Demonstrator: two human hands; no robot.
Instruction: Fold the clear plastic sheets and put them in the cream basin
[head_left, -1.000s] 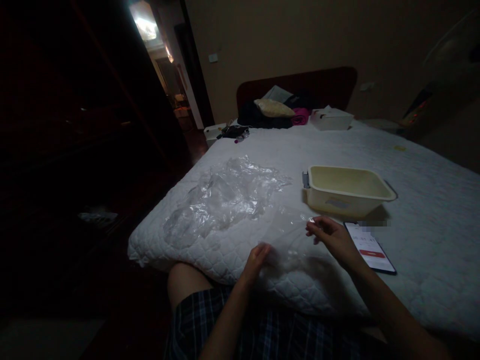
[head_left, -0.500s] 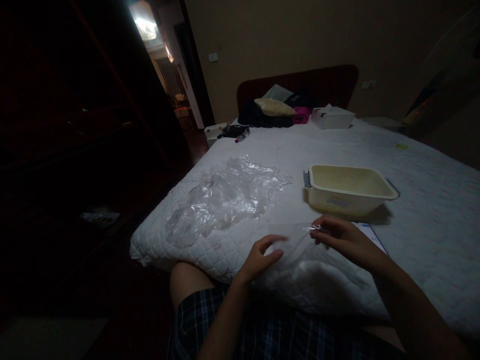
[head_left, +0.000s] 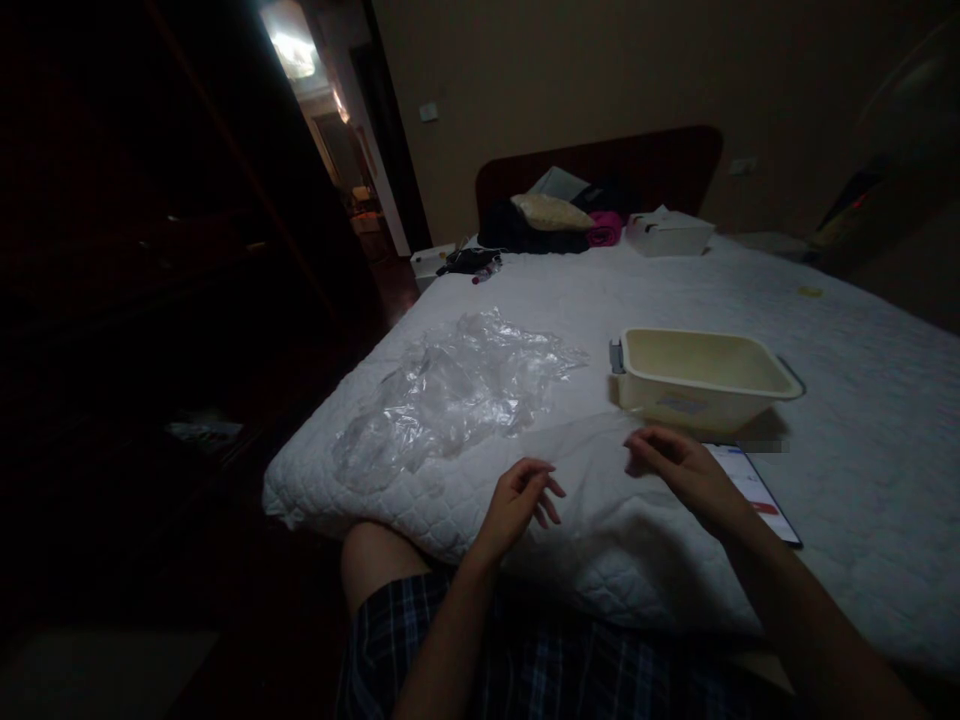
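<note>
A clear plastic bag (head_left: pixel 592 455), thin and hard to make out, hangs between my hands over the near edge of the bed. Its edge meets the closed fingertips of my right hand (head_left: pixel 679 475), which pinches it. My left hand (head_left: pixel 525 495) is to the left of the bag with its fingers loosely bent and apart, holding nothing. Beyond the left hand, a spread pile of crumpled clear plastic bags (head_left: pixel 465 385) lies on the white quilted bed (head_left: pixel 862 430). Just past my right hand stands a cream plastic bin (head_left: pixel 697 385) with grey handles; its visible inside holds nothing.
A phone (head_left: pixel 757 495) with a lit screen lies partly behind my right forearm. At the headboard are dark clothes, a beige pillow (head_left: pixel 551 212), a pink roll (head_left: pixel 604 229) and a white box (head_left: pixel 670 232). Small items sit at the far left bed edge.
My left hand has turned, its fingers now drooping apart. The bag between my hands has shifted up and spread flatter. More of the phone shows.
</note>
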